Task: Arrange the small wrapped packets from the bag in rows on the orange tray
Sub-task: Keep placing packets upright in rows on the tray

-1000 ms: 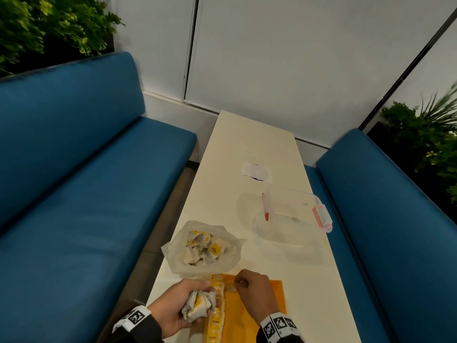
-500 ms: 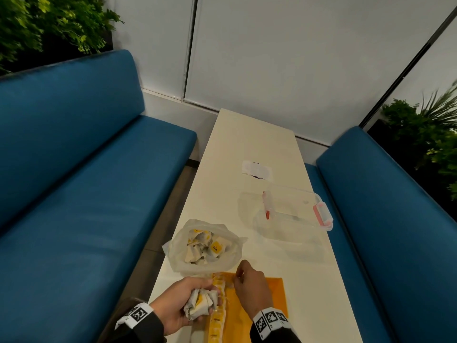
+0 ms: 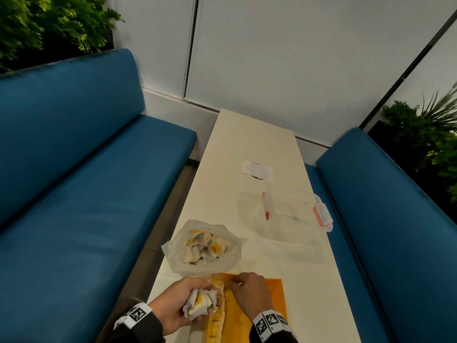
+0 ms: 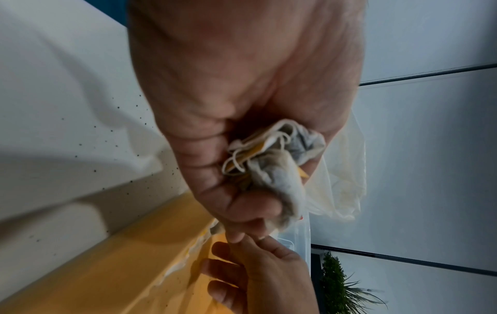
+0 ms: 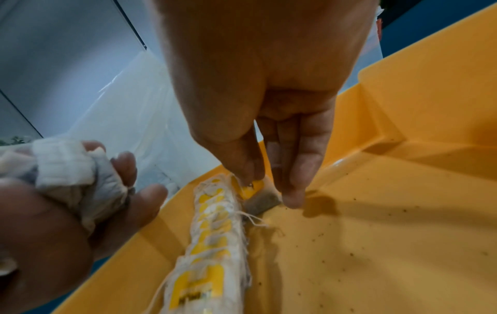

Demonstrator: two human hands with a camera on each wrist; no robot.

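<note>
Packets: one row runs along the left wall of your orange tray; more sit in the bag, just beyond the tray.
Right hand: your right hand points its fingers down at the far end of the row, thumb and fingertips pinching one packet against the tray floor.
Left hand: your left hand is curled round a bundle of packets, beside the tray's left edge.
Tabletop: the white tabletop also carries a clear lidded box farther back.
</note>
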